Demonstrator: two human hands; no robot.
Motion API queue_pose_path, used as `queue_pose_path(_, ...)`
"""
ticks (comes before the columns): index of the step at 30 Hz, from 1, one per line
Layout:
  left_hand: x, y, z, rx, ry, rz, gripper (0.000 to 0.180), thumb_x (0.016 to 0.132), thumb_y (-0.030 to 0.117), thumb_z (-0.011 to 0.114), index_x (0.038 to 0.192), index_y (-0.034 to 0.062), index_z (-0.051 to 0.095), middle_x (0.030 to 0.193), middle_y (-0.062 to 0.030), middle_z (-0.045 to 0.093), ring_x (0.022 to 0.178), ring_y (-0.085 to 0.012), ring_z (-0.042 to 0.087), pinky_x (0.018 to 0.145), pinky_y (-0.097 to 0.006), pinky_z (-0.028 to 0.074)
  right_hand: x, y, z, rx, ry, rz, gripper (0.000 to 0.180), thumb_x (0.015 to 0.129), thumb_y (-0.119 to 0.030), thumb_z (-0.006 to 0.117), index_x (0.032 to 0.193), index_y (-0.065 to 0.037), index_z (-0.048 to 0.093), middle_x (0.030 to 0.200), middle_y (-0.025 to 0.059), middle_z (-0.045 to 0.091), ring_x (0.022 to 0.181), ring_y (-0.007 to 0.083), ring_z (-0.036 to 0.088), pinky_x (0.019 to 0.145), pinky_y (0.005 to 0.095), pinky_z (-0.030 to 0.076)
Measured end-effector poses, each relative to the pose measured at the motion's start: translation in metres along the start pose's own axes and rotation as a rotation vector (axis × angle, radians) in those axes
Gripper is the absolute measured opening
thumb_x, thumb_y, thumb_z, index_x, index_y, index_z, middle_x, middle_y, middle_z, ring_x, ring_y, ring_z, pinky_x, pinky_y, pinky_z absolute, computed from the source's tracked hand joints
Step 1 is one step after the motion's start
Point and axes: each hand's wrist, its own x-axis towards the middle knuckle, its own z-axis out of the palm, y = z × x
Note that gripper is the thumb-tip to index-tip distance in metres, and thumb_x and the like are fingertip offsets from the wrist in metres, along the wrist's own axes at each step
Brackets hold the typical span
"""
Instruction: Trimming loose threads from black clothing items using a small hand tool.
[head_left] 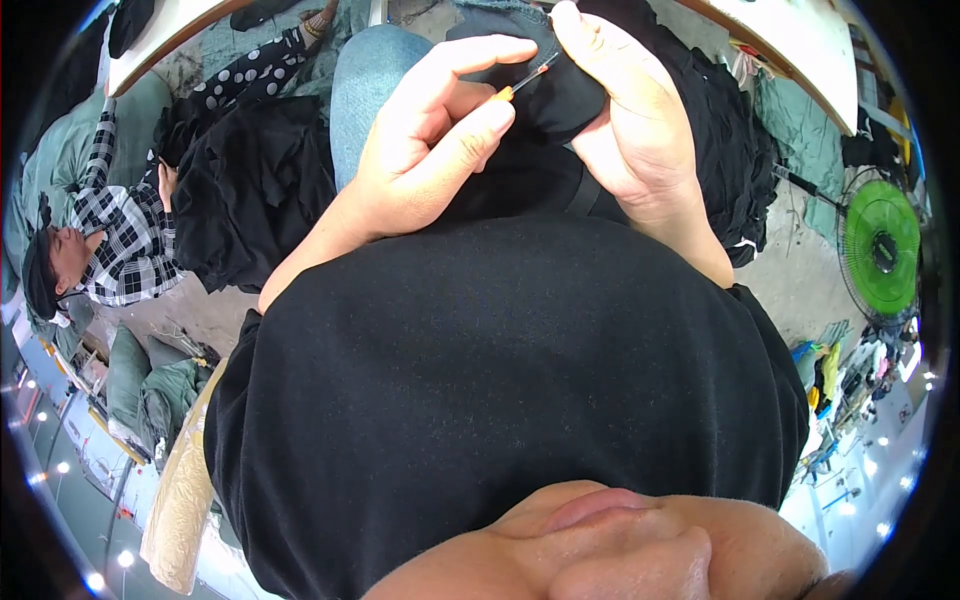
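Note:
My left hand [430, 135] is closed around the orange handle of a seam ripper [528, 82], with the thumb and curled fingers gripping it. Its thin metal shaft points up and to the right, and the forked tip lies close against a piece of black cloth [568, 100]. A blue-grey edge of fabric [500, 12] shows at the top of that piece. My right hand [640, 110] holds the cloth at its right side, thumb uppermost. The other fingers of this hand are partly hidden. Both hands are above my lap, in front of my black shirt.
A blue denim trouser leg [370, 95] is beside my left hand. Heaps of black cloth [255, 190] flank it. At the left, a person in a checked shirt [130, 240] touches cloth. White tabletops [790, 50] frame the far side; a green fan [880, 245] stands right.

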Motion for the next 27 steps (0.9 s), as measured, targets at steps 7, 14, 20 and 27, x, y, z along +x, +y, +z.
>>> queue_pose_path(7, -0.005, 0.002, 0.003, -0.142, 0.036, -0.022, 0.04, 0.106, 0.01, 0.055, 0.145, 0.0049, 0.046, 0.073, 0.001, 0.055, 0.061, -0.005, 0.048, 0.06, -0.021, 0.039, 0.004, 0.028, -0.009, -0.045, 0.014, -0.169, 0.016, 0.104, -0.014, 0.063, 0.109, 0.0, 0.07, 0.101, 0.0062, 0.073, 0.092, 0.0112, 0.068, 0.084, 0.0237, 0.052)
queue_pose_path(14, -0.002, 0.003, -0.005, -0.339, 0.094, -0.055, 0.019, 0.106, 0.012, 0.056, 0.124, 0.0079, 0.051, 0.068, -0.0016, 0.056, 0.053, -0.0042, 0.044, 0.048, -0.02, 0.031, 0.002, 0.031, -0.009, -0.06, -0.143, -0.178, 0.019, 0.104, -0.014, 0.064, 0.115, 0.001, 0.072, 0.108, 0.0066, 0.073, 0.105, 0.013, 0.068, 0.095, 0.0245, 0.05)
queue_pose_path(20, 0.009, 0.011, -0.004, -0.209, 0.039, -0.097, 0.042, 0.108, 0.019, 0.047, 0.148, 0.0049, 0.043, 0.063, -0.0033, 0.053, 0.047, -0.003, 0.034, 0.048, -0.017, 0.029, 0.007, 0.01, -0.004, -0.021, -0.073, -0.129, 0.018, 0.106, -0.015, 0.062, 0.11, 0.0, 0.07, 0.101, 0.0064, 0.073, 0.094, 0.0123, 0.068, 0.086, 0.0236, 0.052)
queue_pose_path(27, 0.01, 0.011, -0.009, -0.169, -0.02, -0.122, 0.046, 0.106, 0.015, 0.054, 0.152, 0.0099, 0.05, 0.069, 0.0025, 0.054, 0.059, -0.0037, 0.047, 0.059, -0.019, 0.038, 0.01, -0.004, -0.001, -0.014, 0.046, -0.111, 0.02, 0.107, -0.017, 0.059, 0.105, -0.001, 0.069, 0.096, 0.0073, 0.073, 0.085, 0.0135, 0.069, 0.08, 0.0264, 0.055)
